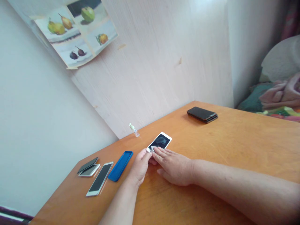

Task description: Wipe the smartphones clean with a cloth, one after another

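A white smartphone [162,140] with a dark, smeared screen is held just over the table, tilted away from me. My left hand [142,165] grips its near left end, the thumb along the edge. My right hand [173,165] lies over the near part of the screen, fingers stretched and pressing a small white wipe [153,148] against the glass. Most of the wipe is hidden under those fingers. Left of my left hand lie an open blue phone case [120,165] and another white smartphone [100,178], screen up.
A small clear spray bottle [134,130] stands near the wall. At the left edge is a white phone [90,170] with a dark flip cover [87,165]. Black phones [202,114] lie stacked at the far right of the wooden table [234,140].
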`<state>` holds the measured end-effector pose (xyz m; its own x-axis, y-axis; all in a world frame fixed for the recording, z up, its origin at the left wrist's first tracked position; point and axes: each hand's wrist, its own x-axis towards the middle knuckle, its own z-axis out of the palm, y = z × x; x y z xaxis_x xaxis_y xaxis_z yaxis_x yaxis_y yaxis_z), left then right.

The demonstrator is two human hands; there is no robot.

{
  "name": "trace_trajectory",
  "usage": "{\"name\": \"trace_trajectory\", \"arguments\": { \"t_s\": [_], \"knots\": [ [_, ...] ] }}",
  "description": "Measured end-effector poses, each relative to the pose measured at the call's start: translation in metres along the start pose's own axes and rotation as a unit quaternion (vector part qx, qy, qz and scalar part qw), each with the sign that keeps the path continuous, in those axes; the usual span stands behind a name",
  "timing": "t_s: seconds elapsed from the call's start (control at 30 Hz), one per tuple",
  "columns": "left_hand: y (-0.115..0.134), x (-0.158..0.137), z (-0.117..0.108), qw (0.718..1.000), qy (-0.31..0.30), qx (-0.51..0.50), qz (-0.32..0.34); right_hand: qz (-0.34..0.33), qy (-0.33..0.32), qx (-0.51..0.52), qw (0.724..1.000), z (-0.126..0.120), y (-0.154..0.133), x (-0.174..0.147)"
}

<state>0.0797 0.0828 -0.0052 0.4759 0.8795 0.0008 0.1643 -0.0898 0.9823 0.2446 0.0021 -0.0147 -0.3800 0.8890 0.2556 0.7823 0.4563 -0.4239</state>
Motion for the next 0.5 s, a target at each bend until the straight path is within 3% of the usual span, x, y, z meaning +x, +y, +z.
{"name": "trace_trajectory", "arguments": {
  "t_s": [0.07,0.23,0.3,0.43,0.5],
  "knots": [
    [-0.001,0.001,0.0,1.0,0.003,0.005,-0.003,0.02,0.008,-0.008,1.0,-0.002,0.01,0.001],
    [-0.002,0.001,0.0,1.0,0.019,0.021,-0.003,0.147,0.004,-0.043,0.988,-0.011,0.036,0.005],
    [-0.002,0.001,0.0,1.0,0.017,0.012,0.0,0.127,0.001,-0.04,0.991,-0.011,0.028,0.003],
    [-0.001,0.001,-0.001,1.0,0.0,-0.013,0.002,0.006,-0.015,-0.014,1.0,-0.006,0.001,-0.002],
    [0.0,0.0,-0.001,1.0,-0.007,-0.012,0.002,-0.013,-0.017,-0.01,1.0,-0.007,0.002,-0.002]
  ]
}}
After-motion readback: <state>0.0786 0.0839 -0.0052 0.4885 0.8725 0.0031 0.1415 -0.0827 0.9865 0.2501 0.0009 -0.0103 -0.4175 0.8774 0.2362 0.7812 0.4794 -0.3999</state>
